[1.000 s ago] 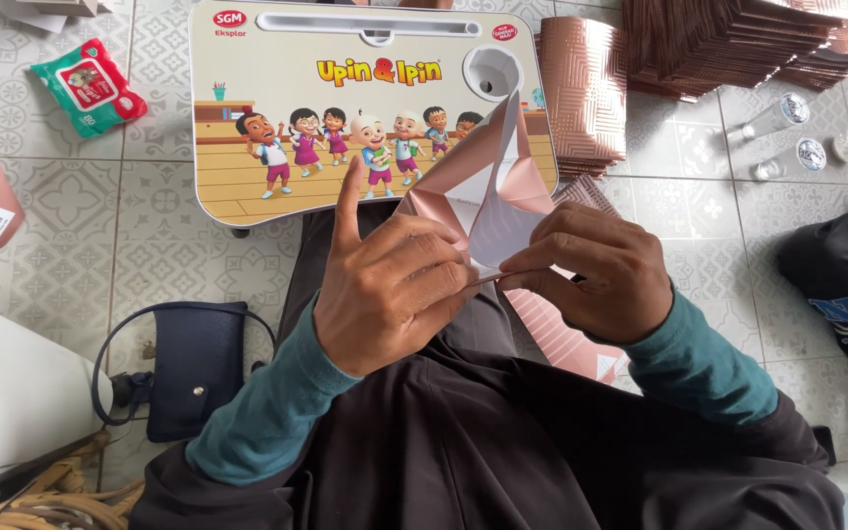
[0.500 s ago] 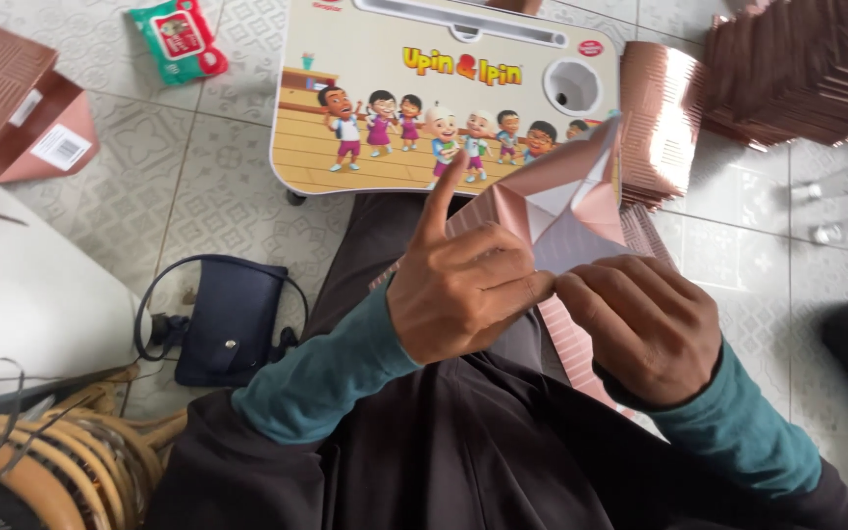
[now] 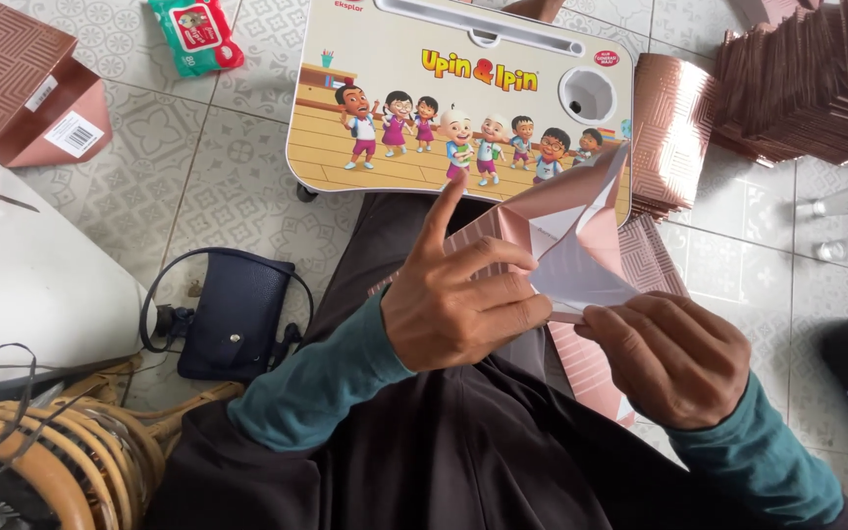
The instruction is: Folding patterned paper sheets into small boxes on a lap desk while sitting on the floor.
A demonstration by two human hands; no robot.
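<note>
Rose-gold paper bag (image 3: 566,231), likely light, thin and crease-prone, is being held above the lap near the cartoon lap desk (image 3: 395,108), with the left hand (image 3: 453,304) and right hand (image 3: 674,358) both pinching its lower folded edge.

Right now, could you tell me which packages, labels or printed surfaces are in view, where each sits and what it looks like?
Wipes packet: top left on the floor tiles, soft pouch, green with a red panel.
Sticker label: far left on a copper-pink box, white rectangle with a barcode.
Lap desk: top centre, rounded cream board printed with cartoon children.
</note>
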